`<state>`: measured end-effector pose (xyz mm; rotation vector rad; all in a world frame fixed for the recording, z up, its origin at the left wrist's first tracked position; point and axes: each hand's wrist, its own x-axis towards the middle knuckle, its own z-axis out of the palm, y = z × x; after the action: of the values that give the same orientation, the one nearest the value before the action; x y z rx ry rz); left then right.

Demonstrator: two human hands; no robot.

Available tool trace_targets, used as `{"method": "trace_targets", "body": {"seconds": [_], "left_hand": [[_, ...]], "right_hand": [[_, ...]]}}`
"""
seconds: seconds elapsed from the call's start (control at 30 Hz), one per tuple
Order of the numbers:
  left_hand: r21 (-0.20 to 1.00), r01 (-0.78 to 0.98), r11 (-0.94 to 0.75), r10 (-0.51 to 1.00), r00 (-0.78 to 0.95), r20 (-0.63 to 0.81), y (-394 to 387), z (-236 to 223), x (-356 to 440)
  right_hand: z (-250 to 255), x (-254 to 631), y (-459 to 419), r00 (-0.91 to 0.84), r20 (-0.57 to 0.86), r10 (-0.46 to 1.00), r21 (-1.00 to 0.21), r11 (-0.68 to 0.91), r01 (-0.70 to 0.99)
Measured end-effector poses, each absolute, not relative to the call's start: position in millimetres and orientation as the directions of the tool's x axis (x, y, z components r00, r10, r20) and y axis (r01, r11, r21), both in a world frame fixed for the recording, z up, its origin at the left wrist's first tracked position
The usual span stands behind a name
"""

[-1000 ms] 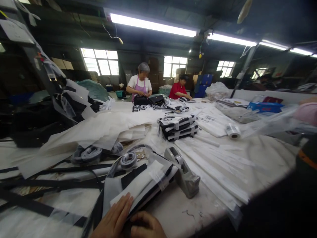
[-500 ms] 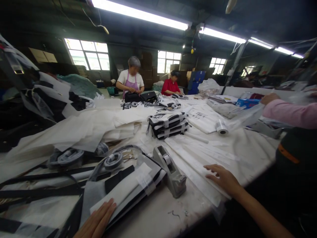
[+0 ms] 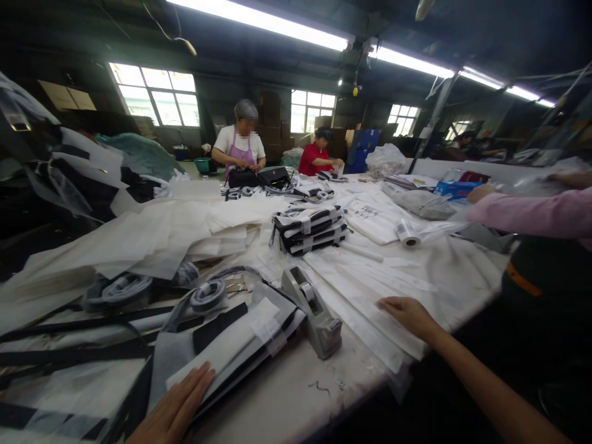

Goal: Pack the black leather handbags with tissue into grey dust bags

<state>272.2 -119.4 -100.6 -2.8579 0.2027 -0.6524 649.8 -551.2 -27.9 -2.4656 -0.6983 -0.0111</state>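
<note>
My left hand (image 3: 178, 401) lies flat, fingers stretched out, on a black bag (image 3: 231, 354) covered with white paper and clear tape. A grey tape dispenser (image 3: 312, 313) stands just beyond the bag's far right end. To the right, my right hand (image 3: 411, 316) has its thumb and fingers pinched together at a clear plastic bag (image 3: 370, 308), one of a flat stack on the table. What lies between those fingertips is small and partly hidden. Beside the wrapped bag lies a coiled strap (image 3: 208, 295) in film.
A stack of wrapped black bags (image 3: 311, 229) sits mid-table near a clear film roll (image 3: 408, 233). Loose white sheets (image 3: 152, 228) spread at left. Two co-workers sit or stand across the table; another person's pink sleeve (image 3: 531, 214) reaches in at right.
My right hand's fingers have gone from spread to pinched together over the plastic bags. My left hand stays flat on the wrapped bag. The co-worker's pink sleeve at right has moved leftward.
</note>
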Motion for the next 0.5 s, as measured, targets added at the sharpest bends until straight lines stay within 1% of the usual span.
{"method": "trace_targets", "body": {"seconds": [0.1, 0.17, 0.23, 0.3, 0.33, 0.4, 0.5], "left_hand": [[-0.172, -0.060, -0.983, -0.131, 0.890, 0.436, -126.4, -91.6, 272.5], [-0.124, -0.012, -0.992, -0.065, 0.900, 0.431, -132.7, -81.4, 271.6], [-0.056, 0.050, -0.997, 0.022, 0.908, 0.417, -138.6, -68.6, 271.2], [0.035, 0.105, -0.994, 0.110, 0.914, 0.392, -142.1, -54.6, 272.6], [0.084, 0.131, -0.988, 0.153, 0.915, 0.374, -142.7, -47.6, 274.0], [0.174, 0.177, -0.969, 0.227, 0.915, 0.334, -141.6, -34.7, 277.7], [0.275, 0.220, -0.936, 0.299, 0.909, 0.291, -136.6, -20.5, 282.3]], "right_hand": [[-5.6, 623.0, -536.2, 0.872, 0.310, 0.379, -0.490, -0.722, 0.488], [7.5, 590.8, -518.2, 0.843, 0.370, 0.389, -0.481, -0.696, 0.533], [14.9, 550.8, -494.3, 0.794, 0.394, 0.462, -0.483, -0.631, 0.607], [13.6, 509.3, -466.3, 0.705, 0.410, 0.579, -0.497, -0.507, 0.704], [9.3, 489.9, -451.1, 0.672, 0.400, 0.623, -0.515, -0.454, 0.727], [-6.2, 456.8, -419.2, 0.580, 0.362, 0.730, -0.560, -0.327, 0.761], [-38.4, 422.3, -369.6, 0.466, 0.332, 0.820, -0.613, -0.188, 0.768]]}}
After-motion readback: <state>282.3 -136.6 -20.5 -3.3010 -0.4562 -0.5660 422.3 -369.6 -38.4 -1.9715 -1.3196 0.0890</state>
